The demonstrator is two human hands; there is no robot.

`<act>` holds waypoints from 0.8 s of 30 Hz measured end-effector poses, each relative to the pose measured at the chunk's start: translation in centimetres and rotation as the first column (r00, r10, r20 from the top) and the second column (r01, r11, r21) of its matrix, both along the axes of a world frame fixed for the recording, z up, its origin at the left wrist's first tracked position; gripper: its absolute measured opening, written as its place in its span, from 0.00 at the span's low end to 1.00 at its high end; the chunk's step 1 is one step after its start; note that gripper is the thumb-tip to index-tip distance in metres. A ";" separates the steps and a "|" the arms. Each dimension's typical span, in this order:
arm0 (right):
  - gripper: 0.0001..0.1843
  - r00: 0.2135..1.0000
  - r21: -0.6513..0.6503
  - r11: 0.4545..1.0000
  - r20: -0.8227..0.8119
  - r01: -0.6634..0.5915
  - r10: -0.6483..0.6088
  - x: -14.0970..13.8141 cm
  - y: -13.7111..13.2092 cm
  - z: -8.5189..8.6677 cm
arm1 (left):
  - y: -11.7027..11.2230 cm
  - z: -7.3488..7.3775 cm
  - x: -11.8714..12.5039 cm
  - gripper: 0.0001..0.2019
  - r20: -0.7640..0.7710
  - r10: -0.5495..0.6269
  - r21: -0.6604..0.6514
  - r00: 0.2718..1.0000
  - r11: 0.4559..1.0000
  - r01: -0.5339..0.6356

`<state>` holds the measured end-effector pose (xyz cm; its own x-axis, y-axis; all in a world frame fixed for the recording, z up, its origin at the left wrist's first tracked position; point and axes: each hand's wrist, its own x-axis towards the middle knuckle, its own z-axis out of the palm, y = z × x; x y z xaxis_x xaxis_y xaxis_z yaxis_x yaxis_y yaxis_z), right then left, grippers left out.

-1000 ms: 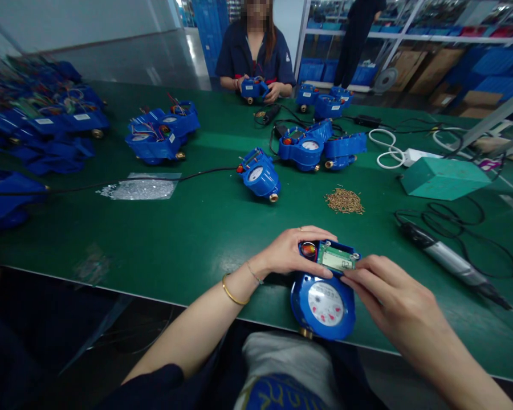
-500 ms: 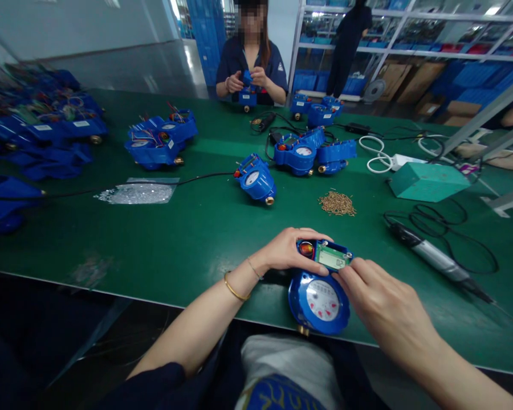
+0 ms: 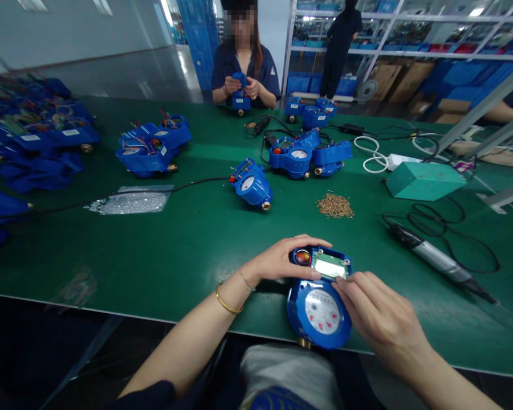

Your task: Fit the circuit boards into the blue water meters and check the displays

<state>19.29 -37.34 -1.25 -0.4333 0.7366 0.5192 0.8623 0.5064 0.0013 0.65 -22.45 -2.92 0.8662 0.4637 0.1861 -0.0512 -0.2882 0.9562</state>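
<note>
A blue water meter point(image 3: 299, 313) rests at the table's near edge, its round white dial point(image 3: 322, 311) facing up. Above the dial, its open box shows a green circuit board with a display point(image 3: 330, 267), bright with glare, and a round red-orange part point(image 3: 302, 257). My left hand point(image 3: 277, 261) grips that box from the left, thumb along its lower edge and fingers over the top. With fingertips pinched together, my right hand point(image 3: 378, 307) touches the box's lower right corner. Whatever lies in that pinch is hidden.
Beyond the meter lies a pile of brass-coloured screws point(image 3: 335, 205). An electric screwdriver point(image 3: 442, 262) and a teal box point(image 3: 425, 181) are on the right. Other blue meters point(image 3: 252, 183) stand farther back, near a clear bag of small parts point(image 3: 130, 200). A co-worker point(image 3: 245, 68) sits opposite, handling another meter.
The display showed digits before and now looks washed out. My right fingertips have shifted slightly down and left along the box's edge. My left hand keeps its grip.
</note>
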 end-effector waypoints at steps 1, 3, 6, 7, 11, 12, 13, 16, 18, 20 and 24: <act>0.03 1.000 0.000 1.000 -0.008 0.002 -0.002 0.0 -0.1 0.0 | 0.0 0.0 0.1 0.28 0.005 0.003 0.006 1.000 1.000 -0.003; 0.02 1.000 0.005 1.000 -0.027 0.008 -0.008 0.0 -0.2 -0.1 | 0.0 0.0 0.1 0.27 0.014 0.003 0.020 1.000 1.000 -0.003; 0.07 0.999 0.004 1.000 -0.054 0.010 -0.009 -0.1 -0.6 -0.3 | 0.2 0.0 0.0 0.28 0.008 0.005 -0.010 1.000 1.000 -0.005; 0.10 0.998 0.004 1.000 -0.055 0.008 -0.008 -0.2 -0.7 -0.4 | 0.2 0.0 -0.1 0.28 -0.002 0.009 -0.045 1.000 0.999 -0.009; 0.16 0.997 -0.006 1.000 -0.075 0.002 -0.003 -0.1 -1.2 -0.6 | -0.1 0.0 -0.4 0.29 -0.034 0.022 -0.183 0.999 0.983 -0.027; 0.16 0.995 -0.019 1.000 -0.101 -0.009 0.007 -0.1 -1.4 -0.7 | -0.2 0.0 -0.5 0.30 -0.033 0.020 -0.195 0.999 0.980 -0.026; 0.16 0.990 -0.030 0.999 -0.136 -0.024 0.020 -0.1 -1.5 -0.7 | -0.4 0.0 -0.6 0.30 -0.033 0.015 -0.200 0.999 0.980 -0.021; 0.16 0.970 -0.052 0.995 -0.232 -0.080 0.066 0.0 -2.0 -0.6 | -1.2 -0.1 -1.0 0.30 -0.035 0.011 -0.180 0.999 0.984 -0.017; 0.16 0.955 -0.076 0.993 -0.289 -0.089 0.064 0.0 -2.2 -0.4 | -1.7 -0.1 -1.2 0.30 -0.032 0.028 -0.159 0.999 0.987 -0.033; 0.14 0.941 -0.102 0.992 -0.337 -0.078 0.039 -0.1 -2.4 -0.1 | -2.0 -0.1 -1.3 0.30 -0.026 0.042 -0.151 0.999 0.988 -0.046; 0.11 0.949 -0.156 0.988 -0.314 -0.010 -0.040 -0.2 -2.4 0.6 | -2.1 0.0 -1.4 0.30 -0.033 0.041 -0.160 0.999 0.986 -0.046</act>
<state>19.06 -39.76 -0.64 -0.2543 0.8235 0.5071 0.8133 0.4658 -0.3485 -0.73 -24.51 -2.94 0.8484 0.5230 0.0812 -0.0135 -0.1320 0.9912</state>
